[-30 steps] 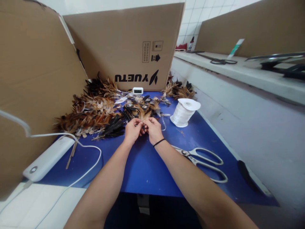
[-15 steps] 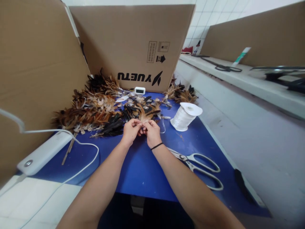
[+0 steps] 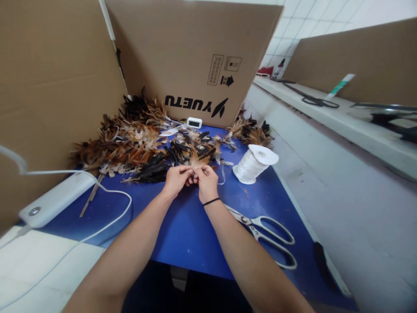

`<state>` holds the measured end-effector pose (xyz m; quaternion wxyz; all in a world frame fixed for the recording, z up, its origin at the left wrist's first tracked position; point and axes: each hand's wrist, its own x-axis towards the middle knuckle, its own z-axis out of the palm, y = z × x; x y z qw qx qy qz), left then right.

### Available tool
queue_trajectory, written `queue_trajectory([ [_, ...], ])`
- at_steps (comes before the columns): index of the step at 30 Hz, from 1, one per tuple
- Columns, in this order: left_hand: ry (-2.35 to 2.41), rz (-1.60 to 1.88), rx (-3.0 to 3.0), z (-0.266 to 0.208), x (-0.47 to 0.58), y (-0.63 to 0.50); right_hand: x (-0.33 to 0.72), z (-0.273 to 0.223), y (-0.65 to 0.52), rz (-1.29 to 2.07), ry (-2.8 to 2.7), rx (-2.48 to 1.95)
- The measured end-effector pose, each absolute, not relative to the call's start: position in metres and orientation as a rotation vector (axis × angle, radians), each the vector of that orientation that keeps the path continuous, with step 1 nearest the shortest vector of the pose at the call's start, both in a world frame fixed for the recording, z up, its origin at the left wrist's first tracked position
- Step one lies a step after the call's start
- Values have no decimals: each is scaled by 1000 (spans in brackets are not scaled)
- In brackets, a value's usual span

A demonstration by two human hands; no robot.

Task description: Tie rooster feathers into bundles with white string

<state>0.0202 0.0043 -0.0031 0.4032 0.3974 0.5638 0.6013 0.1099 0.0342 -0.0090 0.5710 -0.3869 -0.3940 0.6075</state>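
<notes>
My left hand (image 3: 177, 180) and my right hand (image 3: 206, 180) meet over the blue table, thumbs and fingers pinched together. Between them they hold a small bunch of light brown feathers (image 3: 196, 160) by its lower end; the exact grip is partly hidden by the fingers. Just beyond lies a pile of black and brown feathers (image 3: 177, 148). A thin clear strip (image 3: 223, 174) curls on the table beside my right hand. Farther right stands a white spool (image 3: 254, 164) of ribbon or thread. Scissors (image 3: 260, 230) lie partly under my right forearm.
Heaped feathers (image 3: 127, 152) cover the table's back left, with more feathers (image 3: 252, 132) at the back right. Cardboard walls (image 3: 192, 43) enclose the back and left. A white corded device (image 3: 58, 200) sits at left, a small digital display (image 3: 194, 123) at the back. A black-handled tool (image 3: 325, 263) lies at the right edge.
The view has tilted and shifted slightly. Both hands stay together on the feather bunch, with little visible movement of the fingers.
</notes>
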Motion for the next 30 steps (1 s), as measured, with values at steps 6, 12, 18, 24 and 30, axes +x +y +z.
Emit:
queue_trajectory([
  [6, 1462, 1492, 1048, -8, 19, 5, 109, -12, 36, 1422, -897, -936],
  [12, 1469, 1482, 1092, -10, 16, 5, 109, -12, 34, 1429, -891, -947],
  [18, 1477, 1489, 1085, -12, 16, 6, 111, -10, 34, 1441, -903, -950],
  [24, 1465, 1492, 1049, -9, 17, 5, 113, -10, 36, 1465, -884, -897],
  [30, 1512, 1427, 1098, -13, 16, 6, 113, -10, 37, 1449, -916, -911],
])
